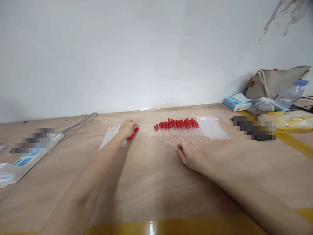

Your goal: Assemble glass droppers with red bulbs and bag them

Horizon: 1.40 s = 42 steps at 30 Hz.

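My left hand (126,128) reaches over a small pile of red rubber bulbs (132,134), its fingers curled and pinching at one of them. The pile lies by a clear zip bag (109,136), partly covered by that hand. Just to the right, several bare glass tubes (143,138) lie side by side. Between the fingers of my right hand (189,153) is a thin glass dropper tube (171,144), its end pointing left. Beyond this hand lies a row of glass droppers (179,127) fitted with red bulbs, and a second clear zip bag (212,127) sits at the row's right end.
A white power strip (31,160) with a grey cable (77,124) lies on the left. At the back right are a blue box (237,102), a grey bag (278,81) and a plastic bottle (294,91). Blurred-out dark objects lie at both sides. A white wall (146,55) bounds the table.
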Each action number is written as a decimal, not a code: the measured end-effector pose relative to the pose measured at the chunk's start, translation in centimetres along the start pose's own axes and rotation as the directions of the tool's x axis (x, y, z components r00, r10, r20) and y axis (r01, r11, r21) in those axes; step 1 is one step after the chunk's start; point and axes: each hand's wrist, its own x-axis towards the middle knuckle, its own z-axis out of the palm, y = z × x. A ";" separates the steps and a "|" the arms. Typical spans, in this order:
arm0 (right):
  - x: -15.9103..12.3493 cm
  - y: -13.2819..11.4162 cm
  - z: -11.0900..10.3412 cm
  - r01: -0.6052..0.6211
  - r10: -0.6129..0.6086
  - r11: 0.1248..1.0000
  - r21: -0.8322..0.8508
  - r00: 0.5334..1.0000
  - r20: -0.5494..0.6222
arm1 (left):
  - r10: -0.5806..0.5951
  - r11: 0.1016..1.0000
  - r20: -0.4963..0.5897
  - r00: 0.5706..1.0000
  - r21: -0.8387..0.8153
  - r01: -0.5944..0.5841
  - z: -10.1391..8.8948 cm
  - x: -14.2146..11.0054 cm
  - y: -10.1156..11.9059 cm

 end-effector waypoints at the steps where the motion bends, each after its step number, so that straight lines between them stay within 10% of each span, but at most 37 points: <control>1: -0.4 0.2 -0.1 -0.001 0.001 1.000 0.020 1.000 -0.013 | 0.018 1.000 0.052 0.998 -0.012 -0.018 0.1 0.4 -0.3; 6: -0.8 0.5 0.1 -0.005 0.009 0.997 0.079 0.999 -0.050 | 0.048 0.998 0.194 0.980 -0.056 -0.038 0.6 1.2 -1.0; 24: -0.8 1.1 0.8 0.033 -0.023 0.994 0.106 0.995 -0.094 | -0.194 0.962 0.146 0.970 -0.167 0.218 -1.8 0.2 0.3; 35: -0.9 1.5 1.2 0.053 -0.037 0.991 0.123 0.991 -0.132 | -0.280 0.896 -0.080 0.957 -0.379 0.230 -2.2 -1.4 2.0; 42: 0.4 1.0 1.3 0.158 -0.132 0.971 0.179 0.980 -0.151 | -0.150 0.531 0.071 0.986 -0.836 0.141 0.0 -8.9 7.0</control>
